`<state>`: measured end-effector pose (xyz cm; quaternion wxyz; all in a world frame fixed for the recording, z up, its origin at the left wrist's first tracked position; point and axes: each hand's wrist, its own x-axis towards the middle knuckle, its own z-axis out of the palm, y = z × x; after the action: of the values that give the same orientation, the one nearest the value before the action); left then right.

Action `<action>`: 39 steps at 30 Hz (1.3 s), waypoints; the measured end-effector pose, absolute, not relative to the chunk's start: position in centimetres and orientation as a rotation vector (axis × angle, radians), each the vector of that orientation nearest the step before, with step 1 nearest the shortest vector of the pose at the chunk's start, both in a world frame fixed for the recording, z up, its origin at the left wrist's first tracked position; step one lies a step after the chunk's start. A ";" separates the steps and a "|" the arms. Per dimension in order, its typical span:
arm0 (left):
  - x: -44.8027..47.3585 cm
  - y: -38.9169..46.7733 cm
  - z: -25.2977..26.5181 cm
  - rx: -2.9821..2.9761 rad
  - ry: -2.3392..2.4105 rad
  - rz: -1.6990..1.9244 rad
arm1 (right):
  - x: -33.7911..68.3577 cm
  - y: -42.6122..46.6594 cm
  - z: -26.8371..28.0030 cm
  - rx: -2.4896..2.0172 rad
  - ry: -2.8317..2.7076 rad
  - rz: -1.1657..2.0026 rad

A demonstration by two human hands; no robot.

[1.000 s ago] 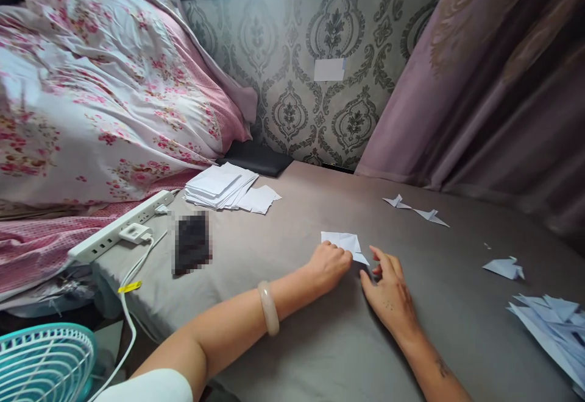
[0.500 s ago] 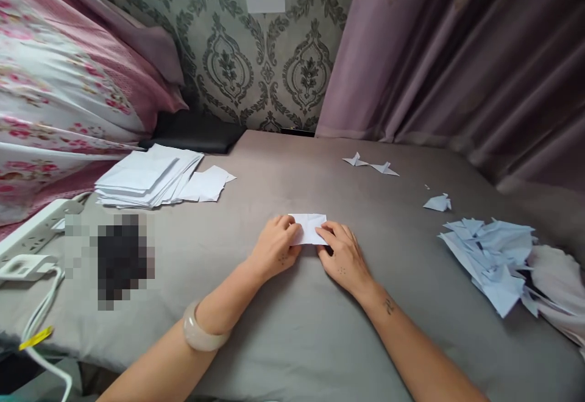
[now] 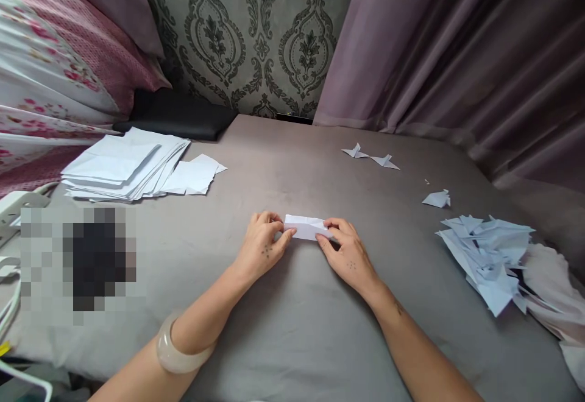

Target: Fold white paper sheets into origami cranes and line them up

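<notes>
A folded paper (image 3: 307,227) lay flat on the grey bed (image 3: 292,329), its long axis running left to right across the view. Its left end was pinched by the left hand (image 3: 264,250), its right end by the right hand (image 3: 346,253), each grip pressed together on the strip. A paper stack (image 3: 123,163) lay well apart to the left.

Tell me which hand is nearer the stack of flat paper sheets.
Left. The left hand lies right of the stack; the right hand is farther right.
</notes>
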<state>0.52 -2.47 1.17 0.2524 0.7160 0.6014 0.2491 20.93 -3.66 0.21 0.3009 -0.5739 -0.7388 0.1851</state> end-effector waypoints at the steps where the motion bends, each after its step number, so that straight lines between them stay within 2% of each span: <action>1: 0.6 -2.4 1.1 1.905 1.652 0.685 | 20.9 -3.5 0.1 -1.554 -1.935 0.490; 11: 0.9 -1.6 -0.5 1.908 1.758 0.764 | 20.6 -2.9 -0.7 -1.759 -1.823 0.358; 22: -0.5 -1.5 -0.1 1.982 1.695 0.654 | 21.0 -2.9 -1.2 -1.737 -1.762 0.455; 27: -1.3 -1.3 0.3 2.115 1.584 0.605 | 21.0 -3.0 -0.7 -1.665 -1.873 0.426; 33: -0.4 -1.4 0.7 2.461 0.999 0.574 | 20.7 -3.2 -0.3 -1.598 -2.067 0.314; 39: 0.9 -0.7 0.2 2.474 1.142 0.601 | 20.7 -3.2 -0.4 -1.607 -2.023 0.362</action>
<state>0.93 -0.68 0.22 0.1747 0.8730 0.4031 0.2121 20.67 -3.18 -0.42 0.2633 -0.5944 -0.7479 0.1338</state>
